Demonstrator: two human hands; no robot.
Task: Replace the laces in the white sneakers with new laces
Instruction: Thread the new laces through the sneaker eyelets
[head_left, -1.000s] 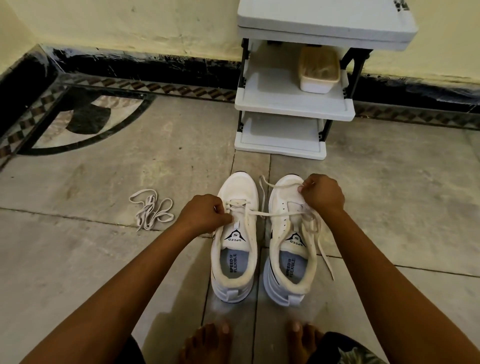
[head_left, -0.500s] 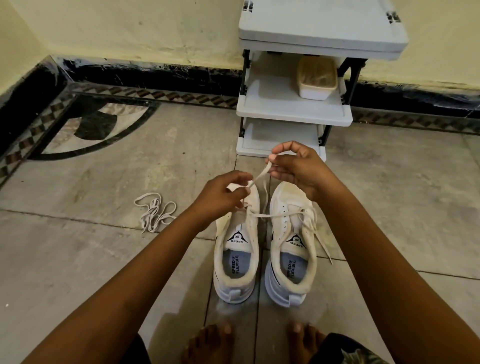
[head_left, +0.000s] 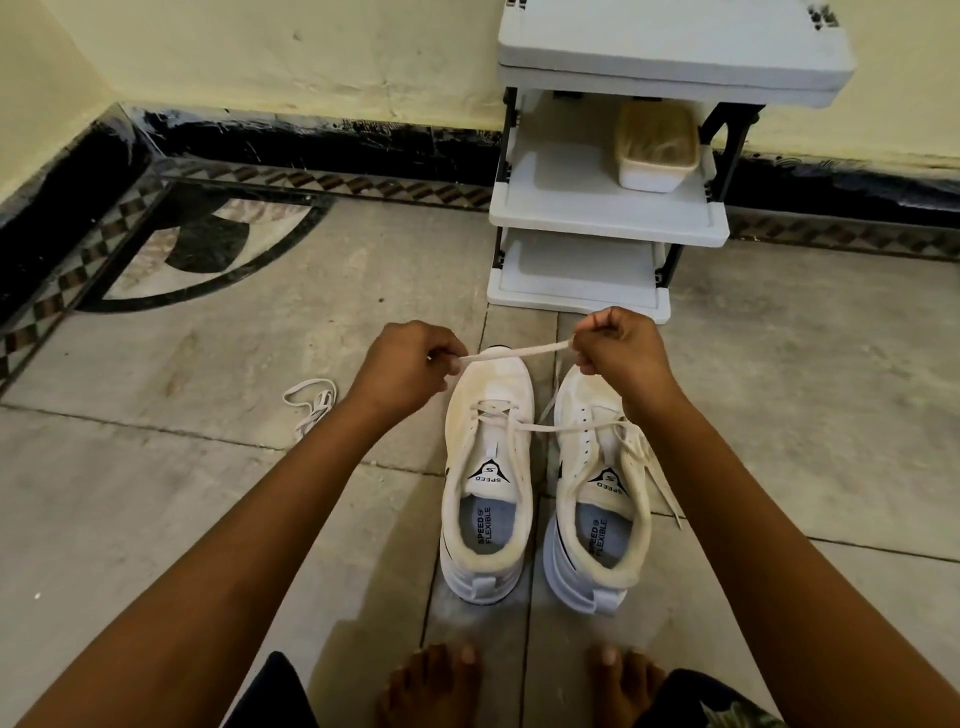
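Observation:
Two white sneakers stand side by side on the floor, heels toward me: the left sneaker (head_left: 488, 499) and the right sneaker (head_left: 597, 509). A white lace (head_left: 519, 352) is stretched taut above the toes between my hands. My left hand (head_left: 410, 371) pinches one end, my right hand (head_left: 621, 345) pinches the other. More lace runs loosely across both sneakers' eyelets, and a loose end (head_left: 662, 488) trails off the right sneaker's side. A separate white lace (head_left: 311, 402) lies bunched on the floor to the left, partly behind my left forearm.
A white plastic shelf rack (head_left: 613, 218) stands against the wall just beyond the sneakers, with a small lidded container (head_left: 655, 150) on its middle shelf. My bare feet (head_left: 524, 686) are near the bottom edge. The floor (head_left: 208, 519) is stone tile.
Both hands rose from the eyelets and then drew apart, pulling a stretch of lace straight between them above the sneakers' toes.

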